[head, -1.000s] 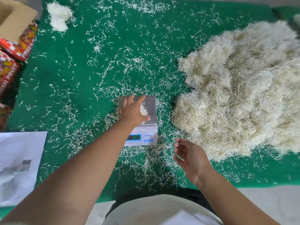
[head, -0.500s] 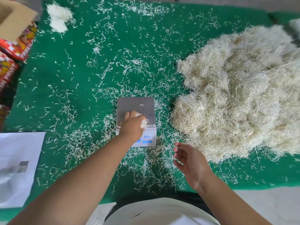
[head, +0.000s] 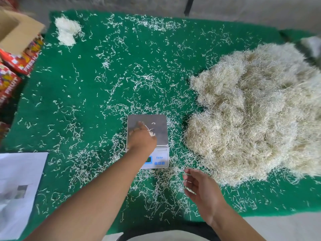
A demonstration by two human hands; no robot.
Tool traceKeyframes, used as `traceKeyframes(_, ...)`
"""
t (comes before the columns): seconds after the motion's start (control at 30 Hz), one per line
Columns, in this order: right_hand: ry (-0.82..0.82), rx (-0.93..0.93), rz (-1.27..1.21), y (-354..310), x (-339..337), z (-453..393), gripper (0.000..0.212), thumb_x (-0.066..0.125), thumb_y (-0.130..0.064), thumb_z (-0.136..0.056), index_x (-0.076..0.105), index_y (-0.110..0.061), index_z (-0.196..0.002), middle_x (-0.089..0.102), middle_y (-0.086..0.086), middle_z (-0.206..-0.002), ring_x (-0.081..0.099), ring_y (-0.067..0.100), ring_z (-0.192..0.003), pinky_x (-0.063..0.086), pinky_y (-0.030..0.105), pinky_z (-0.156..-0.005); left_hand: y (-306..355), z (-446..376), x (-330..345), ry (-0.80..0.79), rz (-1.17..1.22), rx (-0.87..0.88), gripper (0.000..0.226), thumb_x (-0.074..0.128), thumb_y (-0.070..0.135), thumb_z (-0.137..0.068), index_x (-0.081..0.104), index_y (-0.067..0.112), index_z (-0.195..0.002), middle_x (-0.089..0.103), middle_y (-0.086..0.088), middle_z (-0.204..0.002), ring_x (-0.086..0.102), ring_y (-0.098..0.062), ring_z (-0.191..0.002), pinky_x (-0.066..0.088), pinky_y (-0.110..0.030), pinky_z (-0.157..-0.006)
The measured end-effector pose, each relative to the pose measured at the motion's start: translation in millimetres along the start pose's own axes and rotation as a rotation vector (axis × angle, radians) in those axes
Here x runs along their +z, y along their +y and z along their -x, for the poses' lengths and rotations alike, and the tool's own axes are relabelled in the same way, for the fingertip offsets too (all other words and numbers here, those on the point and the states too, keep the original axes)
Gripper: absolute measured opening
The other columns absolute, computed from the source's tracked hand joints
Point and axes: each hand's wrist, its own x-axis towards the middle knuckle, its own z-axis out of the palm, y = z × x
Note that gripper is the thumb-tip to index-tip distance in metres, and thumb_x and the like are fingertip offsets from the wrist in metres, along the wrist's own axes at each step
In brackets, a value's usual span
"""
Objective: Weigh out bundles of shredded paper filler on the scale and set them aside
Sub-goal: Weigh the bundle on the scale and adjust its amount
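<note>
A small digital scale (head: 160, 125) with a bare steel plate sits mid-mat, with its display partly hidden by my forearm. My left hand (head: 141, 138) lies over the plate's left front and pinches a small tuft of shredded paper (head: 151, 132) at the thumb side. A few stray shreds lie on the plate. My right hand (head: 199, 186) hovers empty, palm turned left and fingers loose, in front of the scale. The big heap of beige shredded paper (head: 251, 110) fills the right side of the mat.
Two small white bundles (head: 66, 30) lie at the far left corner of the green mat (head: 83, 87), which is littered with loose shreds. A cardboard box (head: 15, 32) and colourful cartons (head: 9, 82) stand at the left edge. A white sheet (head: 17, 188) lies front left.
My left hand drew back from the middle of the plate to its front edge, then moved slightly forward again, still holding the tuft. My right hand barely moved.
</note>
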Motion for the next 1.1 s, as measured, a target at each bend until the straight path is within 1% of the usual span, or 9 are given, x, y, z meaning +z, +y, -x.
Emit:
traceKeyframes(0.23, 0.078, 0.013, 0.002, 2.7, -14.9, -1.9, 0.025, 0.057, -0.022, -0.106, 0.074, -0.008, -0.118, 0.073, 0.008, -0.091, 0.065, 0.024, -0.087, 0.052, 0.041, -0.085, 76.8, 6.3, 19.5, -0.363, 0.014, 0.343, 0.084, 0.063, 0.043, -0.092, 0.018, 0.036, -0.163, 0.043, -0.016, -0.155, 0.057, -0.032, -0.125, 0.054, -0.037, -0.091)
traceKeyframes(0.37, 0.104, 0.013, -0.021, -2.7, -17.2, -10.1, 0.024, 0.059, -0.024, -0.106, 0.076, -0.011, -0.117, 0.077, 0.008, -0.096, 0.067, 0.025, -0.092, 0.053, 0.041, -0.085, 89.2, 26.2, 16.1, -0.281, 0.153, 0.477, 0.07, 0.061, 0.048, -0.093, 0.038, 0.035, -0.157, 0.042, -0.016, -0.156, 0.052, -0.031, -0.133, 0.049, -0.043, -0.103)
traceKeyframes(0.5, 0.017, -0.056, 0.059, -19.9, -1.4, -21.7, 0.032, 0.062, -0.037, -0.102, 0.066, -0.026, -0.132, 0.078, -0.001, -0.117, 0.076, 0.022, -0.107, 0.059, 0.042, -0.09, 61.8, 41.2, -3.2, -0.334, 0.727, 0.28, 0.043, 0.06, 0.036, -0.089, 0.06, 0.033, -0.131, 0.066, 0.01, -0.108, 0.063, 0.0, -0.074, 0.055, -0.031, -0.06)
traceKeyframes(0.63, -0.182, -0.113, 0.064, -47.5, 39.8, -33.3, 0.065, 0.076, -0.045, -0.09, 0.047, -0.053, -0.147, 0.068, -0.004, -0.136, 0.073, 0.023, -0.116, 0.061, 0.046, -0.097, 37.5, 45.6, -20.4, -0.558, 1.143, -0.066, 0.031, 0.065, 0.042, -0.078, 0.062, 0.033, -0.108, 0.062, 0.012, -0.113, 0.059, -0.007, -0.098, 0.048, -0.035, -0.081)
traceKeyframes(0.73, -0.25, -0.219, 0.257, -63.6, 73.6, -46.2, 0.079, 0.082, -0.032, -0.09, 0.04, -0.056, -0.153, 0.058, -0.005, -0.139, 0.067, 0.016, -0.12, 0.06, 0.043, -0.099, 20.1, 39.9, -29.8, -0.632, 1.349, -0.251, 0.021, 0.069, 0.035, -0.086, 0.073, 0.024, -0.102, 0.068, -0.003, -0.111, 0.071, -0.013, -0.091, 0.055, -0.039, -0.081)
traceKeyframes(0.83, -0.237, -0.335, 0.429, -76.5, 102.5, -54.8, 0.06, 0.083, -0.031, -0.091, 0.055, -0.07, -0.128, 0.06, -0.006, -0.125, 0.065, -0.006, -0.102, 0.054, 0.02, -0.09, 6.5, 31.9, -41.1, -0.7, 1.518, -0.26, 0.026, 0.07, 0.034, -0.09, 0.078, 0.021, -0.11, 0.076, -0.011, -0.111, 0.075, -0.019, -0.088, 0.061, -0.038, -0.075)
traceKeyframes(0.93, -0.198, -0.384, 0.468, -84.6, 120.6, -66.3, 0.035, 0.082, -0.032, -0.091, 0.068, -0.061, -0.106, 0.068, -0.001, -0.118, 0.068, 0.005, -0.105, 0.053, 0.022, -0.086, -6.2, 18.9, -53.1, -0.652, 1.529, -0.18, 0.025, 0.072, 0.047, -0.089, 0.08, 0.034, -0.108, 0.077, 0.008, -0.109, 0.075, -0.013, -0.099, 0.062, -0.039, -0.076)
traceKeyframes(1.03, -0.171, -0.393, 0.42, -91.7, 131.2, -78.7, 0.048, 0.081, -0.035, -0.092, 0.063, -0.056, -0.131, 0.066, -0.021, -0.131, 0.065, 0.014, -0.121, 0.054, 0.036, -0.1, -33.8, -7.8, -70.1, -0.458, 1.389, -0.16, 0.048, 0.062, 0.065, -0.091, 0.071, 0.031, -0.124, 0.076, 0.004, -0.115, 0.075, -0.017, -0.103, 0.062, -0.035, -0.073)
traceKeyframes(1.1, -0.165, -0.38, 0.373, -100.5, 137.0, -86.1, 0.076, 0.081, -0.036, -0.092, 0.042, -0.042, -0.157, 0.052, -0.013, -0.153, 0.059, 0.017, -0.132, 0.05, 0.044, -0.111, -61.2, -30.1, -73.2, -0.173, 1.233, -0.193, 0.039, 0.051, 0.055, -0.103, 0.069, 0.025, -0.12, 0.076, 0.0, -0.112, 0.074, -0.02, -0.1, 0.059, -0.035, -0.078)
